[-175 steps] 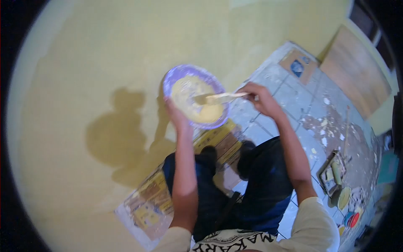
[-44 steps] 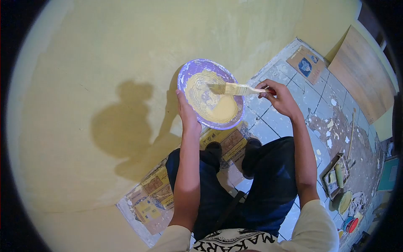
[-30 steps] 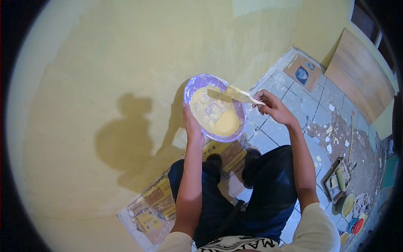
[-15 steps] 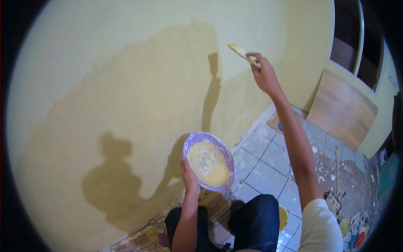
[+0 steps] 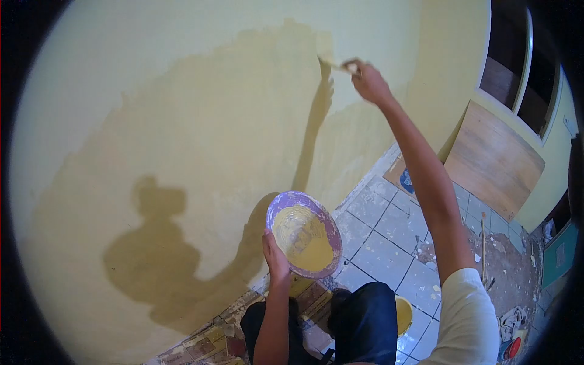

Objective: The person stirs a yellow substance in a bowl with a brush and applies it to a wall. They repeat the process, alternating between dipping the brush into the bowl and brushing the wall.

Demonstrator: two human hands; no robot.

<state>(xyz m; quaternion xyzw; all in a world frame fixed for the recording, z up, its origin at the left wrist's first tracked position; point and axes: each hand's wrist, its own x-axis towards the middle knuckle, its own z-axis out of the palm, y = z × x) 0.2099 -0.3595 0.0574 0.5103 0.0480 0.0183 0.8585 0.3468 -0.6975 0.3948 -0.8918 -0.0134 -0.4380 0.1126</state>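
My left hand (image 5: 276, 258) grips the left rim of a purple bowl (image 5: 336, 246), which is tilted and holds yellow paint (image 5: 313, 253) pooled toward its lower right. My right hand (image 5: 367, 80) is closed round the handle of a flat brush (image 5: 332, 63), raised high at the wall. The brush tip appears to meet the wall beside a fresh yellow patch. Darker yellow paint covers a broad area of the wall (image 5: 201, 115), with a paler area above it. Shadows of my body and right arm fall across the wall.
A wooden board (image 5: 496, 159) leans on the far wall beneath a window (image 5: 508, 55). On the tiled floor (image 5: 383, 243) are a yellow container (image 5: 403, 314), a stick (image 5: 483, 249), rags (image 5: 513, 322) and debris. Worn planks or bricks (image 5: 201, 348) line the wall's base.
My right hand has moved left and up, bringing the brush to the wall, where a yellow patch now shows. The bowl has stayed nearly in place, and the view has shifted slightly.
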